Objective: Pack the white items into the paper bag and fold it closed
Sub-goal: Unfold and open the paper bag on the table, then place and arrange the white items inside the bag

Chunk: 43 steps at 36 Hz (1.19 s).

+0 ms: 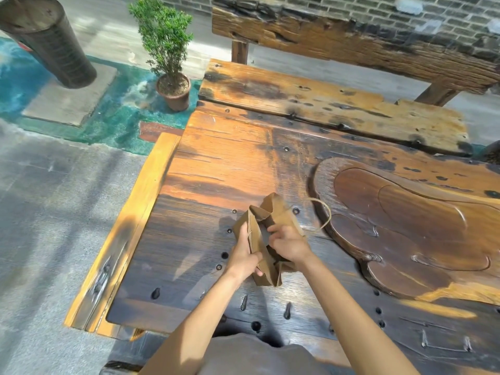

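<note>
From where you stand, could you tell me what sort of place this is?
Probably an outdoor courtyard or patio seating area. A rustic wooden table stands beside a rough timber bench, backed by a grey brick wall, and a potted shrub sits on paved ground.

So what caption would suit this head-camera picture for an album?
Both hands, left and right, hold a brown paper bag open over a dark wooden table.

Weathered wooden table [243,163], rough bench [338,36], brick wall [351,9], potted shrub [167,50], sunlit stone floor [40,212]
</note>
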### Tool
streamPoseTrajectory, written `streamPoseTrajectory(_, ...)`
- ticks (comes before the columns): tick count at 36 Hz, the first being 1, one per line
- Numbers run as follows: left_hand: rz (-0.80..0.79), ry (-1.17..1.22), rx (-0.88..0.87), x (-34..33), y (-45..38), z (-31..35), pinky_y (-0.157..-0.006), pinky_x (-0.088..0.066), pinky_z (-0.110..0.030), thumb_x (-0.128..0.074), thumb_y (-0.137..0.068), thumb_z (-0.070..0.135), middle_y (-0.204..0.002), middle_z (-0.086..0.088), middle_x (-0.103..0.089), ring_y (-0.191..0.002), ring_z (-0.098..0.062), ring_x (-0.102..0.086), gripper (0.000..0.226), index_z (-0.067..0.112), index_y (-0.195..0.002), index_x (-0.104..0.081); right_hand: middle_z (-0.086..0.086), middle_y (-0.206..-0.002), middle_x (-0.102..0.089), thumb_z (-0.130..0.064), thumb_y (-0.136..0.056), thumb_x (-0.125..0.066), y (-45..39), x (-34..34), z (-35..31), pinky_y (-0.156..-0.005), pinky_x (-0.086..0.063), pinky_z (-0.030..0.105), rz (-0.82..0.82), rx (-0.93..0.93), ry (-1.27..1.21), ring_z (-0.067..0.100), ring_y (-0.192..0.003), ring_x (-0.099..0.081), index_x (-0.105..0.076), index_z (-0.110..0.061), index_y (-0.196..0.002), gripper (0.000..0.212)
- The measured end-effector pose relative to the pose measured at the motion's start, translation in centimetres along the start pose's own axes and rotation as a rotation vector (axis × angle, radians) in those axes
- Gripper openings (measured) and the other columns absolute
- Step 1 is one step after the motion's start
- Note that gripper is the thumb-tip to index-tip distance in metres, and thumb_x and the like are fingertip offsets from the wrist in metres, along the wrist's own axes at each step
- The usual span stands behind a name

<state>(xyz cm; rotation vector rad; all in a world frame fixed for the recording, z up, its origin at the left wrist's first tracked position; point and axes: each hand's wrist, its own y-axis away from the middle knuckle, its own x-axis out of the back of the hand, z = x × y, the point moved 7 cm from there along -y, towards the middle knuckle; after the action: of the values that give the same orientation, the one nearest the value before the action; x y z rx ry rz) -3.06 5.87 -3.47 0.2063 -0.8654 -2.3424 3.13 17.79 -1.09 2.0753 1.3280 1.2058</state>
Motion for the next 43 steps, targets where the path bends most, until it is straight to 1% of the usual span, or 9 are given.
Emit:
streamPoseTrajectory(2, -0.02, 0.012, 0.003, 0.3, 0.0, -0.2, -0.048, -0.053, -0.026, -0.06, -0.089, -0.005, -0.15, -0.013, -0.045, -0.073, -0.023, -0.073, 0.097, 0.055, -0.147, -0.011, -0.003, -0.117, -0.063, -0.001, -0.084, -0.054, -0.9, 0.2, 0.5, -0.1, -0.049, 0.032, 0.01, 0.049, 0.052, 0.016, -0.115, -0.06, -0.061, -0.02, -0.121, 0.042)
streamPoseTrajectory(8, 0.018, 0.04, 0.047, 2.6, 0.7, -0.2, -0.054, -0.058, -0.032, -0.056, -0.089, -0.007, -0.137, 0.001, -0.055, -0.096, -0.022, -0.071, 0.086, 0.049, -0.144, -0.021, -0.002, -0.133, -0.062, -0.013, -0.081, -0.078, -1.8, 0.1, 1.6, -0.103, -0.043, 0.022, -0.111, 0.145, 0.356, 0.014, -0.121, -0.058, -0.057, -0.02, -0.134, 0.057)
streamPoseTrajectory(10, 0.06, 0.004, 0.067, 3.5, 0.9, 0.0, -0.053, -0.057, -0.032, -0.052, -0.087, -0.007, -0.124, -0.002, -0.064, -0.083, -0.02, -0.072, 0.073, 0.041, -0.138, -0.03, 0.001, -0.14, -0.057, -0.02, -0.078, -0.079, -2.0, 0.3, 2.0, -0.107, -0.042, 0.029, -0.134, 0.13, 0.471, 0.02, -0.127, -0.053, -0.048, -0.025, -0.141, 0.069)
streamPoseTrajectory(13, 0.145, -0.106, 0.09, 4.8, 1.3, 0.6, -0.05, -0.056, -0.027, -0.046, -0.085, -0.005, -0.105, 0.0, -0.07, -0.057, -0.019, -0.072, 0.057, 0.035, -0.124, -0.038, 0.006, -0.14, -0.052, -0.021, -0.076, -0.08, -2.5, 0.7, 2.2, -0.098, -0.043, 0.032, -0.162, 0.096, 0.508, 0.026, -0.125, -0.05, -0.037, -0.028, -0.145, 0.082)
streamPoseTrajectory(20, 0.275, -0.331, 0.09, 7.0, 1.1, 1.1, -0.067, -0.063, -0.046, -0.047, -0.078, -0.001, -0.1, 0.0, -0.07, -0.064, -0.026, -0.073, 0.077, 0.043, -0.137, -0.026, 0.015, -0.141, -0.049, -0.023, -0.074, -0.082, -4.1, 2.7, 2.5, -0.097, -0.048, 0.036, -0.098, -0.003, 0.488, 0.029, -0.126, -0.049, -0.033, -0.016, -0.139, 0.081)
streamPoseTrajectory(26, 0.197, -0.349, 0.107, 7.0, 1.0, 1.4, -0.07, -0.063, -0.046, -0.052, -0.076, -0.003, -0.11, 0.003, -0.065, -0.074, -0.027, -0.073, 0.089, 0.044, -0.144, -0.017, 0.007, -0.147, -0.047, -0.026, -0.069, -0.084, -5.4, 3.0, 3.5, -0.107, -0.044, 0.036, -0.113, -0.048, 0.455, 0.023, -0.134, -0.047, -0.032, -0.018, -0.147, 0.094)
streamPoseTrajectory(32, 0.083, -0.331, 0.075, 5.6, 1.1, 1.9, -0.068, -0.063, -0.044, -0.049, -0.085, -0.005, -0.108, -0.006, -0.068, -0.074, -0.026, -0.073, 0.086, 0.046, -0.145, -0.015, 0.002, -0.149, -0.038, -0.018, -0.085, -0.074, -6.4, 2.3, 2.1, -0.083, -0.055, 0.037, -0.202, -0.161, 0.37, 0.025, -0.126, -0.05, -0.036, -0.016, -0.149, 0.074)
streamPoseTrajectory(41, 0.061, -0.367, 0.045, 6.0, 1.4, 2.1, -0.091, -0.052, -0.037, -0.051, -0.091, 0.0, -0.106, 0.005, -0.056, -0.103, -0.022, -0.058, 0.087, 0.043, -0.153, -0.007, 0.004, -0.076, -0.067, -0.012, -0.088, -0.073, -9.6, 0.8, 1.5, -0.054, -0.048, 0.025, -0.287, -0.211, 0.27, 0.011, -0.056, -0.056, -0.065, -0.007, -0.123, 0.036)
streamPoseTrajectory(43, 0.06, -0.369, 0.049, 6.0, 1.3, 2.1, -0.09, -0.052, -0.038, -0.052, -0.091, 0.001, -0.113, 0.0, -0.058, -0.102, -0.022, -0.056, 0.087, 0.04, -0.154, -0.007, 0.003, -0.082, -0.069, -0.019, -0.084, -0.078, -10.6, -0.2, 0.8, -0.068, -0.049, 0.023, -0.292, -0.132, 0.364, 0.012, -0.071, -0.063, -0.068, -0.014, -0.123, 0.041)
